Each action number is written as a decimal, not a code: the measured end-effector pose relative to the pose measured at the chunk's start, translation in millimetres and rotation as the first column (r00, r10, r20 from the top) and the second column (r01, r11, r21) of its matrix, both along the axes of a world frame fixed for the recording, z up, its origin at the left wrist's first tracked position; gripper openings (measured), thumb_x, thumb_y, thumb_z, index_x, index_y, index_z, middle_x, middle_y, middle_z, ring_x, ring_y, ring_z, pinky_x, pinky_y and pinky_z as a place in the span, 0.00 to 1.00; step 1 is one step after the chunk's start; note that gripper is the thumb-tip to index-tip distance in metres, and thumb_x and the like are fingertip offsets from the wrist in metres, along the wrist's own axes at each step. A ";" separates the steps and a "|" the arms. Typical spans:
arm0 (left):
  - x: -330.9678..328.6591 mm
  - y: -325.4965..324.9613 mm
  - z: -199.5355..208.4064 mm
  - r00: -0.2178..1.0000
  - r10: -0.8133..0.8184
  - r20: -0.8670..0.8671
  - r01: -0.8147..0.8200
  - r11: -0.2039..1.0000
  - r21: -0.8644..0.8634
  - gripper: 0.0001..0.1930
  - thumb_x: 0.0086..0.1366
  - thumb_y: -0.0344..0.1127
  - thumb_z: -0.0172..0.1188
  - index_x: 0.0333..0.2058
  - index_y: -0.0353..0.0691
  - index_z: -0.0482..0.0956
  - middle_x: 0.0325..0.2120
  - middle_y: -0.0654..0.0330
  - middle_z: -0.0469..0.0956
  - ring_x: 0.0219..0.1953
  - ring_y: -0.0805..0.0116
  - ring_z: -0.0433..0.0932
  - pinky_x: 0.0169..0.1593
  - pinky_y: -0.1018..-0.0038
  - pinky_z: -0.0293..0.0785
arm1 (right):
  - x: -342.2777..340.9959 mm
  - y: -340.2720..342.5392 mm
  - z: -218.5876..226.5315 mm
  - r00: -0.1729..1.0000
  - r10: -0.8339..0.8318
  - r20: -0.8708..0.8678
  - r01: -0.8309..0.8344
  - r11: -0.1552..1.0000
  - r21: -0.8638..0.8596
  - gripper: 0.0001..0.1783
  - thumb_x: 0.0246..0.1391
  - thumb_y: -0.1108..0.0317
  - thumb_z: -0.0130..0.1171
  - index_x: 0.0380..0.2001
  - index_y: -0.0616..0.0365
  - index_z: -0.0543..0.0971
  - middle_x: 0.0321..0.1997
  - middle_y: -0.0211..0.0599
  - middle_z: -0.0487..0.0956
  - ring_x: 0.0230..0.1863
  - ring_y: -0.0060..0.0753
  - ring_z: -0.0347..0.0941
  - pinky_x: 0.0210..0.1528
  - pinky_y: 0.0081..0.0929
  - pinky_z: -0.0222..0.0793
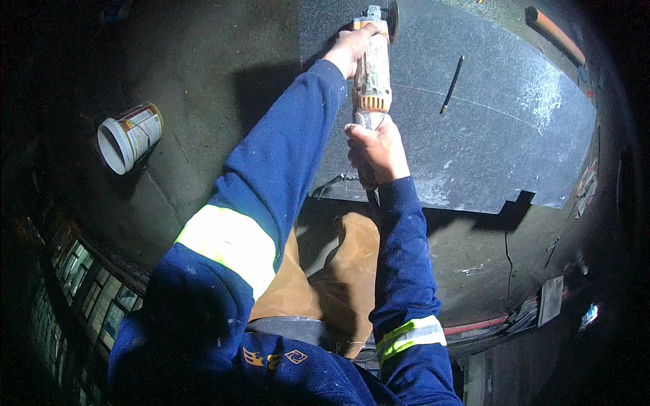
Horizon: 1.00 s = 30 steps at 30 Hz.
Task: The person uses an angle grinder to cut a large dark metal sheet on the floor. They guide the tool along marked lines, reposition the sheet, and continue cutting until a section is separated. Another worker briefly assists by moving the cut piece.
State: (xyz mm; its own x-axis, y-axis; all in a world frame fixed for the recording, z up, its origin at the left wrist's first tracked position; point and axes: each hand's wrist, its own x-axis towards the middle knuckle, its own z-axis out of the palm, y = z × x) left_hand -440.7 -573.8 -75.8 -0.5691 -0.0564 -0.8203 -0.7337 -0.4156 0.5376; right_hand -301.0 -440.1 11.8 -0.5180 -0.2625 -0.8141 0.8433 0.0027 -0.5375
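Observation:
Both my hands hold an angle grinder (373, 74) with a dusty orange-and-pale body, pointing away from me over a dark grey slab (494, 152). My left hand (351, 50) is closed around the front of the body, near the head. Farther back, my right hand (381, 150) grips the rear handle, its thumb lying across the top. The thin disc (394, 21) stands edge-up to the right of the grinder's head; whether it touches the slab I cannot tell. On the slab, right of the grinder, lies a dark pencil-like stick (452, 84), crossing a faint pale line.
A white bucket (116, 146) lies tipped on the dusty floor at the left. An orange tube (555, 35) rests beyond the slab's far right side. The slab's near right corner has a stepped notch. Flat boards (551, 301) and a red strip (477, 325) lie at lower right.

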 end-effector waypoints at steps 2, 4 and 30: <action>7.0 4.6 2.5 1.000 0.010 0.012 -0.010 1.000 0.014 0.20 0.63 0.47 0.70 0.40 0.33 0.83 0.31 0.54 0.85 0.27 0.64 0.86 0.35 0.62 0.86 | 6.9 4.5 1.2 0.998 -0.005 0.056 0.006 1.000 -0.028 0.22 0.53 0.72 0.68 0.44 0.60 0.65 0.25 0.36 0.75 0.18 0.28 0.73 0.18 0.31 0.72; 14.1 4.0 3.5 1.000 0.015 0.020 -0.016 1.000 0.010 0.19 0.64 0.47 0.69 0.40 0.33 0.83 0.31 0.55 0.85 0.27 0.64 0.86 0.35 0.63 0.86 | 11.0 3.2 9.7 0.999 -0.007 0.048 0.008 1.000 -0.019 0.23 0.53 0.72 0.68 0.45 0.60 0.65 0.26 0.35 0.75 0.19 0.27 0.73 0.19 0.30 0.73; -1.8 1.3 -3.3 1.000 0.003 0.003 -0.003 1.000 0.009 0.20 0.65 0.49 0.68 0.39 0.34 0.84 0.30 0.57 0.85 0.27 0.65 0.86 0.35 0.62 0.86 | -2.0 0.9 0.0 1.000 0.011 0.016 -0.011 1.000 -0.001 0.16 0.55 0.72 0.66 0.39 0.58 0.68 0.25 0.34 0.74 0.17 0.27 0.73 0.17 0.30 0.71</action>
